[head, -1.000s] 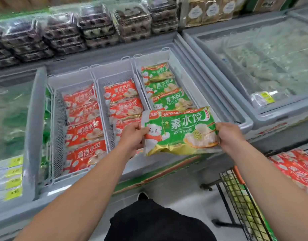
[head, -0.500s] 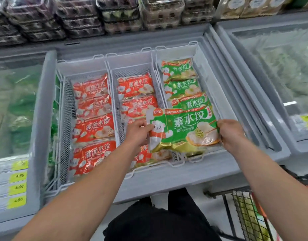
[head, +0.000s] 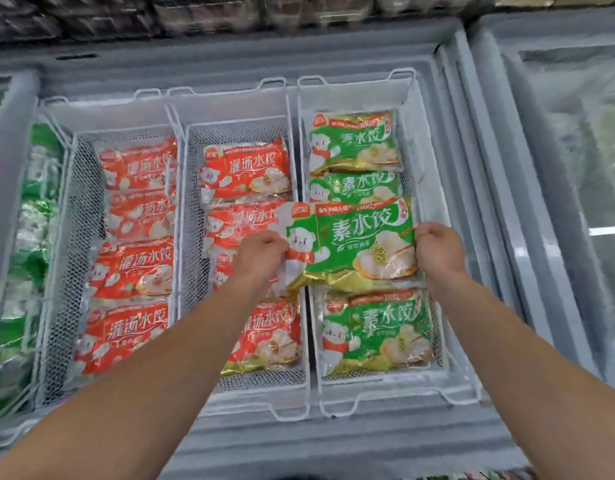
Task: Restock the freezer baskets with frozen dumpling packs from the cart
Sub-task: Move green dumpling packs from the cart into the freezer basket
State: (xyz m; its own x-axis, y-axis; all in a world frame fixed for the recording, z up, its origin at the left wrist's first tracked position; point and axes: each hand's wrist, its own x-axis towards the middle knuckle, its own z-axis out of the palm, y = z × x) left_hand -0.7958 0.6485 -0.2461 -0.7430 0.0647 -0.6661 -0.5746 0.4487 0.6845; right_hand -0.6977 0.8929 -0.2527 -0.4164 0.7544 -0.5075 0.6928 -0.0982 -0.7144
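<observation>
Dumpling pack (head: 354,244), a flat glossy green plastic pouch with a crinkled gold lower edge and a cartoon bear printed at its left, sits at the center of the head view, held level over the right basket (head: 434,188). It hangs above the gap between the green packs already lying there. The left hand (head: 261,254) pinches the pouch's left edge with curled fingers; the right hand (head: 437,249) grips the right edge the same way, knuckles up.

3 white wire-mesh baskets stand side by side in the gray chest freezer (head: 334,441), each with a rectangular rim and small looped handles. The right basket holds 3 visible green packs (head: 377,332): 2 toward the top of the frame, 1 toward the bottom. The middle basket (head: 236,109) holds shiny red packs (head: 245,169) in a column, partly hidden by the left forearm. The left basket (head: 74,209) holds 4 more red pouches (head: 133,268), overlapping like shingles; its mesh wall looks fine and frosted.

At the far left of the frame, blurred green bags (head: 29,265) show under a sliding lid. At the right, a second freezer (head: 559,168) has a clear lid with a pale glare. Along the top edge, dark stacked trays (head: 91,15) are too blurred to tell apart.
</observation>
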